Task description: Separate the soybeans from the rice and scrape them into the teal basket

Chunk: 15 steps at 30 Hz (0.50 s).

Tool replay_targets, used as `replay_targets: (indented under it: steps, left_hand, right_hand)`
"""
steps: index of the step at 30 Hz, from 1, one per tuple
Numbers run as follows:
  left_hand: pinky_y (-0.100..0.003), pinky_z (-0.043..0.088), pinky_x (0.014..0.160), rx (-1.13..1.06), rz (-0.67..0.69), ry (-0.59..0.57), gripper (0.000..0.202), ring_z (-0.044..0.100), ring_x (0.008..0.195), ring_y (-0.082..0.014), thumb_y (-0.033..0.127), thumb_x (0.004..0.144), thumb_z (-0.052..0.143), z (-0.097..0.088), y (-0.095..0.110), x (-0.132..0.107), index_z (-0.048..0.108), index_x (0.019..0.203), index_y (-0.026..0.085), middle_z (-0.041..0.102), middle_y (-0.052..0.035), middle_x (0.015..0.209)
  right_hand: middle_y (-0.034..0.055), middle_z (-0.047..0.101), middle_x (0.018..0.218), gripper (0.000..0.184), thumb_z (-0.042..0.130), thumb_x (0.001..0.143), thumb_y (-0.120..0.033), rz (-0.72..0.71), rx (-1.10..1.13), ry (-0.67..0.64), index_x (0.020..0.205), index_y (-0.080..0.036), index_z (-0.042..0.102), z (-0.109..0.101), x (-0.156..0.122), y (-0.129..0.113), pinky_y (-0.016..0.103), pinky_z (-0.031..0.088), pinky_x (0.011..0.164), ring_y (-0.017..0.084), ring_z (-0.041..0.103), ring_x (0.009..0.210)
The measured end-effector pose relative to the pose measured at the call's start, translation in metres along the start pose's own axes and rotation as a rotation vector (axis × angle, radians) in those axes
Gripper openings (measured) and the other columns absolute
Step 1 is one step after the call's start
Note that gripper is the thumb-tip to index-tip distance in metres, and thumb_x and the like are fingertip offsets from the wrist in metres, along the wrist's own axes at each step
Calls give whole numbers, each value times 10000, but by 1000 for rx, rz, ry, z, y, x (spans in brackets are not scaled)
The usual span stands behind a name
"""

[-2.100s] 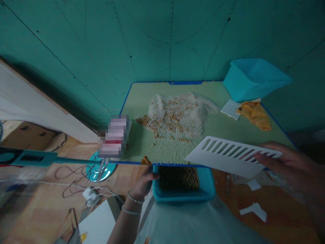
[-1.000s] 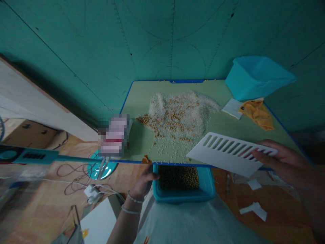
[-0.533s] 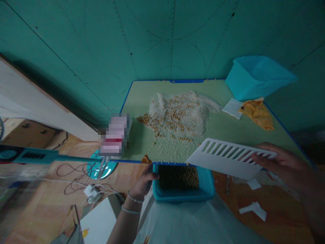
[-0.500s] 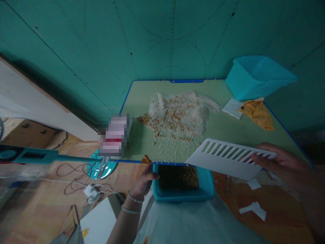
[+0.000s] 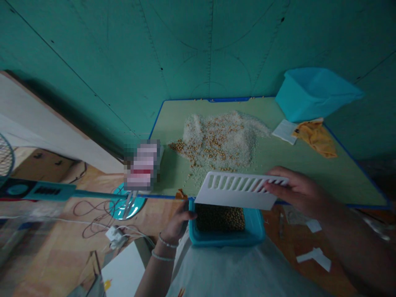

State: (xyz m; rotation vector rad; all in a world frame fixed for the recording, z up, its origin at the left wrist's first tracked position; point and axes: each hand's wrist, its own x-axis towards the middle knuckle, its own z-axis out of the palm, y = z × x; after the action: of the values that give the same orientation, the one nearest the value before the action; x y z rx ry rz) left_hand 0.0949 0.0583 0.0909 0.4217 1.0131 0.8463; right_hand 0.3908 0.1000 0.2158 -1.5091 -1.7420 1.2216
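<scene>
My left hand grips the left rim of a blue plastic bin, thumb over its edge. The bin sits at my lap, against the table's front edge, and holds dark grains and tan beans. In my right hand is a white slotted plastic board, its fingers closed on the right end. The board hangs over the table edge and the back of the bin. Beyond it, a spread pile of white grains mixed with tan beans lies on the pale green tabletop.
A blue fabric bin stands at the table's back right, beside a white paper and a yellow cloth. A blurred pink box is at the left edge. A fan, cords and a power strip are lower left.
My right hand has moved the white slotted board to the left, across the front of the table to above the bin. My left hand keeps its hold on the bin.
</scene>
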Motion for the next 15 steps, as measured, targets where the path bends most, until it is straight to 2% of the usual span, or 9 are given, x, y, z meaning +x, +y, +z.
replay_targets:
  steps: [1,4,8,15]
  left_hand:
    - [-459,420,986,-11,7,9,448,607,1116,-366,113,470,682,0,0,-1,762,902,202,779,-38,884]
    - [-460,393,1028,-53,39,25,504,581,1172,-363,99,451,679,1,1,-4,770,929,230,788,-23,916]
    - [-497,351,1070,-80,64,3,478,543,1221,-386,99,442,683,0,1,-5,773,889,240,789,-17,899]
    - [-525,326,1087,-93,33,18,483,517,1250,-400,100,441,677,-3,0,-3,759,901,224,785,-29,909]
  right_hand:
    - [19,668,695,357,558,831,-553,-50,37,-89,796,-212,659,6,8,-3,256,485,539,174,625,634]
    - [-9,619,652,277,570,848,-477,-104,77,-184,800,-210,623,20,32,-8,237,439,519,145,580,596]
    - [8,630,670,313,607,814,-521,-89,127,-194,764,-213,596,26,50,-7,258,432,531,157,580,614]
    - [27,685,748,316,628,794,-538,-38,206,-229,786,-224,598,25,60,-2,285,455,593,174,613,672]
